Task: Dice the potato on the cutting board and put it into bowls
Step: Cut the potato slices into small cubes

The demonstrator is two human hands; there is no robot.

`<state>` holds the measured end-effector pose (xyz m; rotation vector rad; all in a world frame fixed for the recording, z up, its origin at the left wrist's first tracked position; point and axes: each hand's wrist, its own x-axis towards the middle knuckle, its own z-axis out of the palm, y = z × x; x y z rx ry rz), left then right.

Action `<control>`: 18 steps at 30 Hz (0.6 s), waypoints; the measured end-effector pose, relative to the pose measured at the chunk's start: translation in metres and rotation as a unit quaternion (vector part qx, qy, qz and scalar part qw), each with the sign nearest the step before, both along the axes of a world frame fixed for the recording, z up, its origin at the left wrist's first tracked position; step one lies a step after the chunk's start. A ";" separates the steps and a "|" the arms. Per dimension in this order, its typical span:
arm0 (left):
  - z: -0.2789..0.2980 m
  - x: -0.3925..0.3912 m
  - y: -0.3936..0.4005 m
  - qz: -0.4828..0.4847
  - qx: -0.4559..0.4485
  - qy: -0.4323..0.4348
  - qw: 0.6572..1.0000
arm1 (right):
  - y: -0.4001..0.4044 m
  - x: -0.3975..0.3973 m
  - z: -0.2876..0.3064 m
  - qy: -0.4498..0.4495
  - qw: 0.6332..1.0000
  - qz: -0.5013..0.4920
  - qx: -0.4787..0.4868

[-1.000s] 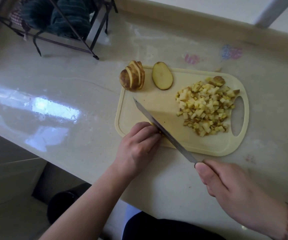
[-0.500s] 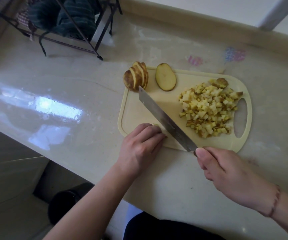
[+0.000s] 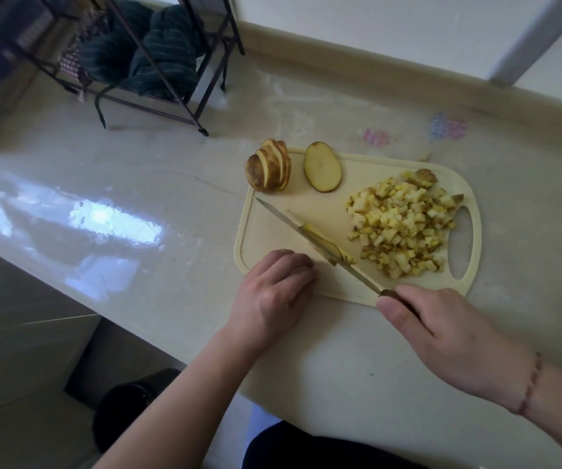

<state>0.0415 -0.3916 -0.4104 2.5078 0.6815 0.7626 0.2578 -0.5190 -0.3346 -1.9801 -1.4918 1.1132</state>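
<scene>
A cream cutting board (image 3: 306,286) lies on the counter. On its right half sits a pile of diced potato (image 3: 404,228). At the far left corner leans a fanned stack of potato slices (image 3: 269,170), with a single slice (image 3: 322,166) flat beside it. My right hand (image 3: 442,330) grips the handle of a knife (image 3: 289,221), whose blade runs diagonally across the board. A few cut potato strips (image 3: 327,247) lie against the blade's right side. My left hand (image 3: 273,289) rests on the board's near left edge with fingers curled, just left of the blade, and nothing shows in it.
A black wire rack (image 3: 158,96) holding dark green cloth stands at the back left of the pale counter (image 3: 137,184). A raised ledge runs along the back wall. The counter's front edge drops off at the lower left. No bowl is in view.
The blade has shifted right, away from my left fingers, carrying the cut strips toward the diced pile. My left hand stayed in place.
</scene>
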 end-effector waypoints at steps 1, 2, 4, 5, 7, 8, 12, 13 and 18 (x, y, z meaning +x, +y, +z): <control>0.002 -0.005 0.000 -0.004 0.004 0.003 1.000 | 0.000 -0.001 -0.001 -0.002 1.000 0.003 0.004; 0.004 -0.008 0.001 -0.003 0.010 0.002 1.000 | 0.000 -0.002 -0.002 0.002 1.000 0.003 0.007; 0.013 -0.013 0.000 0.013 0.031 -0.023 0.999 | 0.002 -0.003 0.001 0.015 1.000 -0.003 0.004; 0.021 -0.013 0.000 0.024 0.047 -0.047 0.997 | 0.003 -0.004 0.005 0.017 1.000 -0.003 -0.005; 0.039 -0.011 0.001 0.046 0.093 -0.096 0.990 | 0.005 -0.005 0.010 -0.022 0.999 0.025 -0.023; 0.049 -0.010 0.004 0.051 0.111 -0.107 0.987 | 0.004 -0.006 0.011 -0.076 0.996 0.050 -0.022; 0.072 -0.012 0.030 -0.018 0.074 0.049 0.996 | 0.001 -0.007 -0.004 -0.273 0.947 0.164 0.044; 0.071 -0.014 0.038 -0.034 0.051 0.109 0.992 | 0.001 -0.009 -0.008 -0.302 0.933 0.182 0.063; 0.055 -0.026 0.063 -0.087 -0.014 0.236 0.968 | 0.008 -0.019 -0.024 -0.340 0.905 0.205 0.153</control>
